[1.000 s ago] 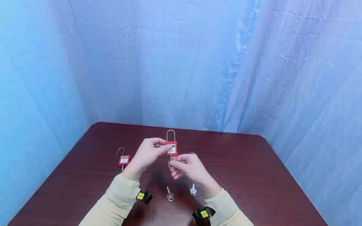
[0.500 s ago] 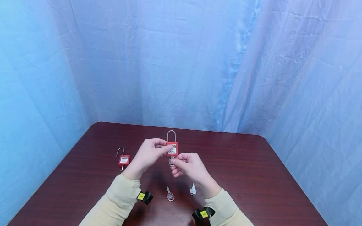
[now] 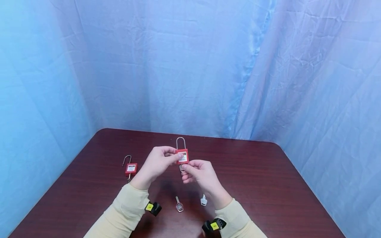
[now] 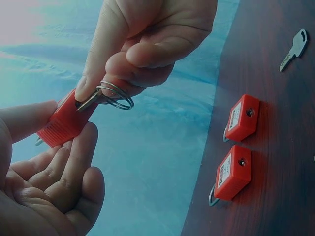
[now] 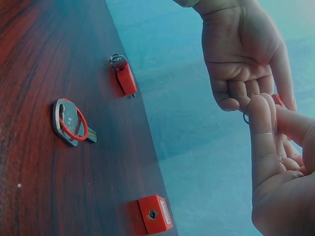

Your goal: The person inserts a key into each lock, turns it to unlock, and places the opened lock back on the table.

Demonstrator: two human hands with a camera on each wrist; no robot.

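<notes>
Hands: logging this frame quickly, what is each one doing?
Left hand: holding the red padlock.
Right hand: pinching the key at the padlock's underside.

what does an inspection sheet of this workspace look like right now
surface: dark red wood-grain table
job's things: red padlock held above the table, key with ring at its base
clutter: second red padlock lying at left; two loose keys near the wrists
grippers: left hand grips the padlock body; right hand pinches the key
cables: nothing seen
surroundings: blue cloth backdrop
</notes>
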